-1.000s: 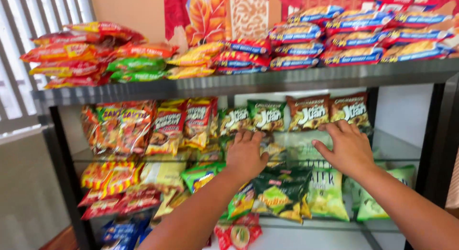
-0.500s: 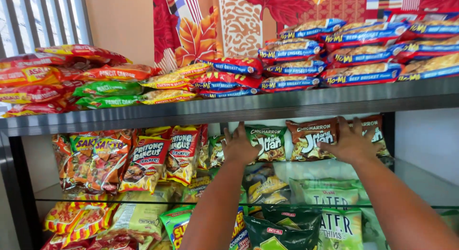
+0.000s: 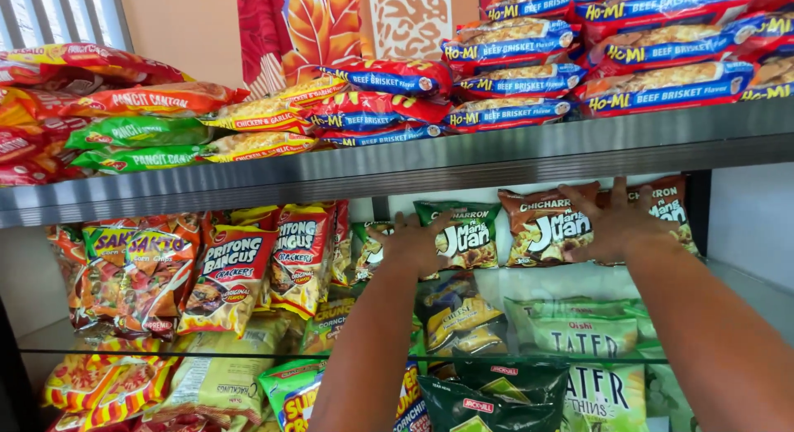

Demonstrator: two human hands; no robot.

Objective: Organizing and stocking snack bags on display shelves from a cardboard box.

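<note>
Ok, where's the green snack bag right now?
In the head view, the green snack bag stands on the glass shelf, between the left hand and the brown snack bag.

Blue-and-red flat noodle packets [image 3: 612,52] lie stacked on the top shelf, with green packets [image 3: 136,133] and orange ones at left. Below stand a green snack bag [image 3: 463,233], a brown snack bag [image 3: 542,225] and red cracker bags [image 3: 227,275].

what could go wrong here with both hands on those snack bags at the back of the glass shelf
The left hand presses the green snack bag and the right hand the brown snack bag; both bags stand upright, so a push might topple the row. Both forearms reach over the glass shelf, and might drag the bags below forward.
</note>
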